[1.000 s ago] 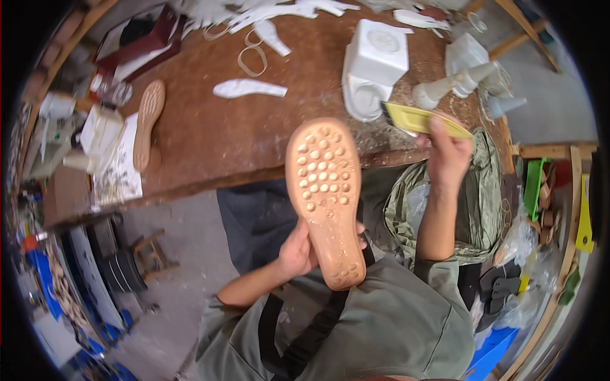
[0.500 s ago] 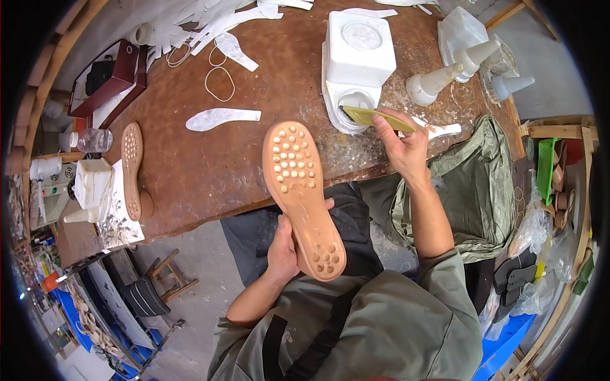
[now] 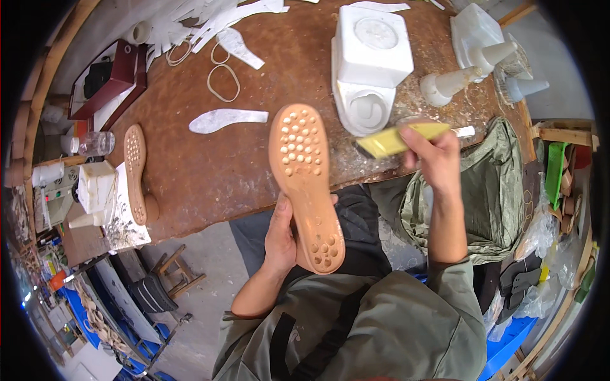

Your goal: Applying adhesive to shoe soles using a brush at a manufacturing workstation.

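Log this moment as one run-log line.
left hand: holds tan studded sole upright | right hand: holds yellow brush beside white container | workbench

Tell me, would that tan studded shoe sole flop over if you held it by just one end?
Probably not much: the tan studded shoe sole stands nearly straight while the left hand grips only its heel end. It looks light, held one-handed. The studs likely resist slipping.
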The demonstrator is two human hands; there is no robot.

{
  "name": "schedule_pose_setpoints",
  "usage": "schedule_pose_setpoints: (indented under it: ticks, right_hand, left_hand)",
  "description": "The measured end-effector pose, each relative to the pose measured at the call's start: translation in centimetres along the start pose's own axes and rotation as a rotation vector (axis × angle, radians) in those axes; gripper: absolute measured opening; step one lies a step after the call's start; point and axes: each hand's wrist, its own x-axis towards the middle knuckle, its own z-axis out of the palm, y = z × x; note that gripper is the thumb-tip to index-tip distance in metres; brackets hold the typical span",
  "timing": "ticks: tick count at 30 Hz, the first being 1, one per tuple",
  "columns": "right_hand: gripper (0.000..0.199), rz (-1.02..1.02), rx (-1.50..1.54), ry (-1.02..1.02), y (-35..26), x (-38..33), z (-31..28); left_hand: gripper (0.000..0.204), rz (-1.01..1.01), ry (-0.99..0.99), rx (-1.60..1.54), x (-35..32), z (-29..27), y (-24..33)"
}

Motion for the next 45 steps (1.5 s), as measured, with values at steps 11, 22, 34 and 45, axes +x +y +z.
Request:
schedule_pose_setpoints:
  ticks: [11,22,34,45]
  right_hand:
    - [0.017,-0.508,0.106,-0.123,-6.2,-6.0,6.5]
    - [0.016,-0.701,-0.080,-0.231,-8.1,-9.5,6.1]
    - [0.016,-0.837,-0.062,-0.352,-7.7,-14.2,6.2]
    - [0.020,-1.062,-0.067,-0.517,-7.5,-16.4,6.9]
  left_hand:
    - [0.071,0.009,-0.358,-0.085,-3.2,3.7,2.6]
    - [0.074,0.152,-0.460,-0.023,-6.3,3.2,3.5]
    - [0.068,0.263,-0.373,-0.123,-9.0,3.8,3.4]
    - [0.058,0.406,-0.294,-0.071,-9.5,3.4,3.9]
